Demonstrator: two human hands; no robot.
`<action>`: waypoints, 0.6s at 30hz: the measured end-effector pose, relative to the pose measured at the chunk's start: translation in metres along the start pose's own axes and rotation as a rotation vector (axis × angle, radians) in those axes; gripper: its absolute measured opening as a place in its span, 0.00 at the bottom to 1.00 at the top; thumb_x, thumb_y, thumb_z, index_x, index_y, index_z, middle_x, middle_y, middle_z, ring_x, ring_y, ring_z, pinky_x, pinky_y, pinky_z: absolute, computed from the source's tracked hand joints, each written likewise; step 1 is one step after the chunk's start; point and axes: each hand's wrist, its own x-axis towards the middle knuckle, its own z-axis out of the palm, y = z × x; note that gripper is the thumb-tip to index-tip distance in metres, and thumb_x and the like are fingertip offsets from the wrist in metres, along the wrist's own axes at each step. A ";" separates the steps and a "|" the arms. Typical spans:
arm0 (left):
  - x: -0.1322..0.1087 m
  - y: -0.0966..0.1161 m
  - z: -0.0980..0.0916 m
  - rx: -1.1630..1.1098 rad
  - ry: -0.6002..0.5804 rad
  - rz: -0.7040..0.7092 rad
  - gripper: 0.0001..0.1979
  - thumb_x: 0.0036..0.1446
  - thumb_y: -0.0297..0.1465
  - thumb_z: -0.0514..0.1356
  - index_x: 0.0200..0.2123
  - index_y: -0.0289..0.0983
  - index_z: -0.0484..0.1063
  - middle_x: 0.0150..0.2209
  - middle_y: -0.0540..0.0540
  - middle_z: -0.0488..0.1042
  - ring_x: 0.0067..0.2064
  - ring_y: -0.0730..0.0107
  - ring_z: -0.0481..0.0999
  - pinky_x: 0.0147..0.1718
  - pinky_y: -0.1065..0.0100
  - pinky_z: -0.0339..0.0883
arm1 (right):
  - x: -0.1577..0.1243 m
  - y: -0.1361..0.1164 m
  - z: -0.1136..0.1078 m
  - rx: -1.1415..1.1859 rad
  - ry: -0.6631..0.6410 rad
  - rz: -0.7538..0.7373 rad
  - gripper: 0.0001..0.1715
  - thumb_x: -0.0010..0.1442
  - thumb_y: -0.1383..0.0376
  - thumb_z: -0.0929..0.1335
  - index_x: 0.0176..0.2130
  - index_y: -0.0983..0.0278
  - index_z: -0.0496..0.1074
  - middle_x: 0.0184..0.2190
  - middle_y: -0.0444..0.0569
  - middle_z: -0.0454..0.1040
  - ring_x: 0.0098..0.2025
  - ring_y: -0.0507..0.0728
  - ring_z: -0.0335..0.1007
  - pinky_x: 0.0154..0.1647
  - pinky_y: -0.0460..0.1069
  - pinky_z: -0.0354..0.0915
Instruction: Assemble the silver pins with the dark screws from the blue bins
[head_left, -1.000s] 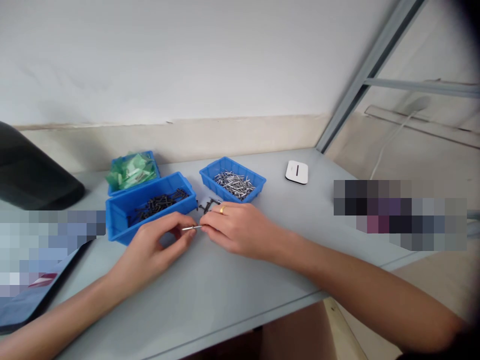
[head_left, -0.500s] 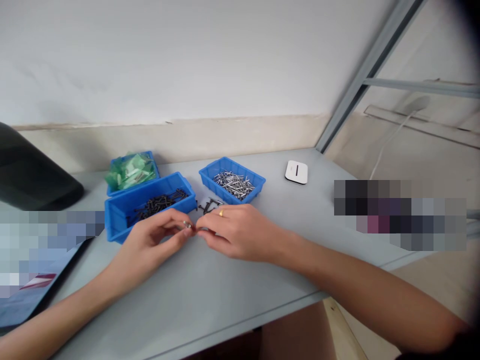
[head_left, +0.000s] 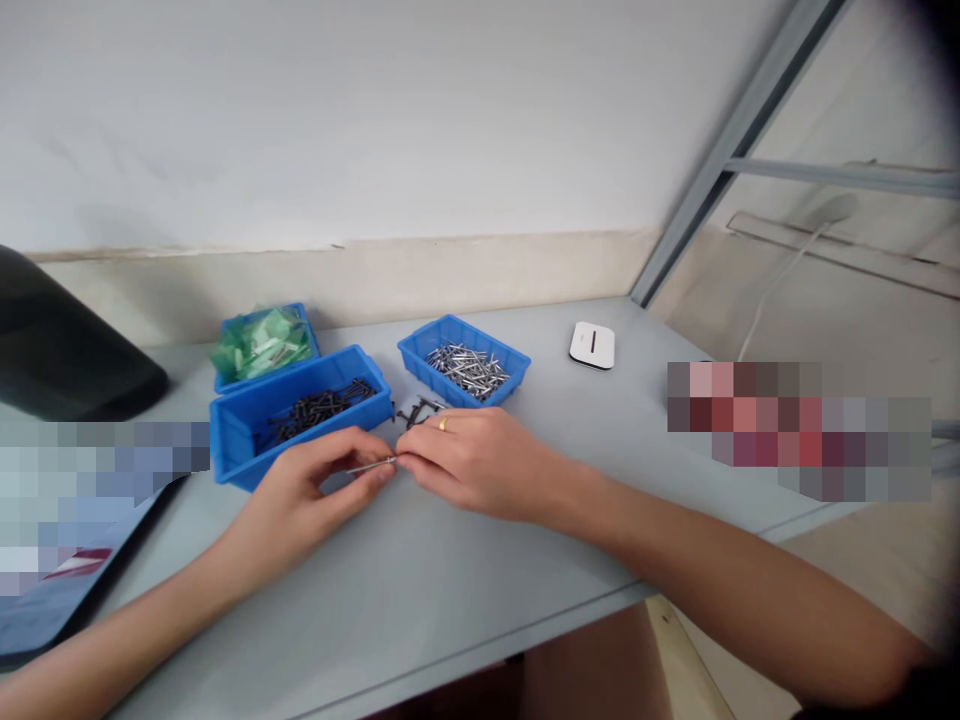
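Observation:
A thin silvery metal piece [head_left: 367, 466] runs between the fingertips of both hands, low over the grey table. My left hand [head_left: 330, 480] pinches it between thumb and fingers. At its right end, the closed fingertips of my right hand [head_left: 465, 462], with a gold ring, meet it. Behind my left hand is a blue bin [head_left: 240, 440] of black screws [head_left: 322, 408]. Silver metal pieces [head_left: 469, 370] fill a second blue bin [head_left: 420, 366] behind my right hand. Several loose dark and silvery pieces [head_left: 418, 410] lie between the bins, partly hidden by my right hand.
A third blue bin [head_left: 307, 320] with green plastic bags [head_left: 264, 342] stands at the back left. A white box-like device [head_left: 592, 344] lies to the right. On the left are a large dark object [head_left: 67, 345] and a dark-edged screen or tablet [head_left: 82, 590]. A wall rises behind the table.
The silvery piece now shows as a long thin shape between the fingertips; before, only a short bit was visible. My left hand's fingers have shifted slightly. The bins have not moved.

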 end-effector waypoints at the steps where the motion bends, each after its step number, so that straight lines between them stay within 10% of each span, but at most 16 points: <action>1: 0.000 0.001 0.000 -0.001 0.006 0.005 0.09 0.60 0.39 0.60 0.36 0.41 0.77 0.34 0.49 0.80 0.36 0.64 0.77 0.34 0.69 0.72 | 0.000 0.000 0.000 0.004 -0.010 0.002 0.16 0.72 0.63 0.58 0.41 0.66 0.72 0.35 0.47 0.78 0.40 0.53 0.73 0.40 0.47 0.61; 18: 0.000 0.003 -0.001 0.046 0.037 0.026 0.08 0.61 0.38 0.59 0.36 0.41 0.76 0.36 0.49 0.79 0.37 0.64 0.77 0.36 0.69 0.71 | 0.000 -0.002 -0.002 0.016 -0.008 -0.005 0.15 0.71 0.62 0.59 0.43 0.65 0.71 0.36 0.49 0.78 0.39 0.54 0.74 0.39 0.48 0.61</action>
